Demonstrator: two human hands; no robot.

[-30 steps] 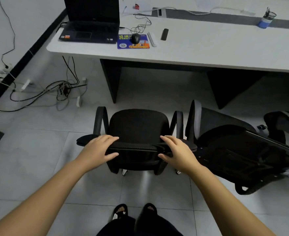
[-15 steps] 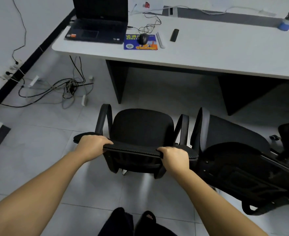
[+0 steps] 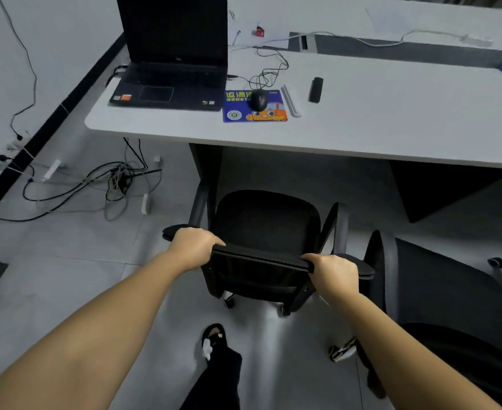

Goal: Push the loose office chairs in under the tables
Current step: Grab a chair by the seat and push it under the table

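A black office chair [image 3: 266, 223] with two armrests stands on the tiled floor, its seat facing the white table [image 3: 362, 125] and its front close to the table's edge. My left hand [image 3: 192, 247] grips the left end of the chair's top backrest edge. My right hand [image 3: 334, 272] grips the right end of that same edge. A second black chair [image 3: 439, 288] sits at the right, close beside the first one and turned at an angle.
On the table lie an open laptop [image 3: 170, 69], a mouse [image 3: 258, 99] on a blue pad and a small black device [image 3: 315, 89]. A dark table leg [image 3: 207, 170] stands just left of the chair. Tangled cables [image 3: 113, 182] cover the floor at left. My feet are below.
Both hands closed on the backrest edge. The chair has rolled forward toward the table, and I have stepped after it, so the table now looks nearer.
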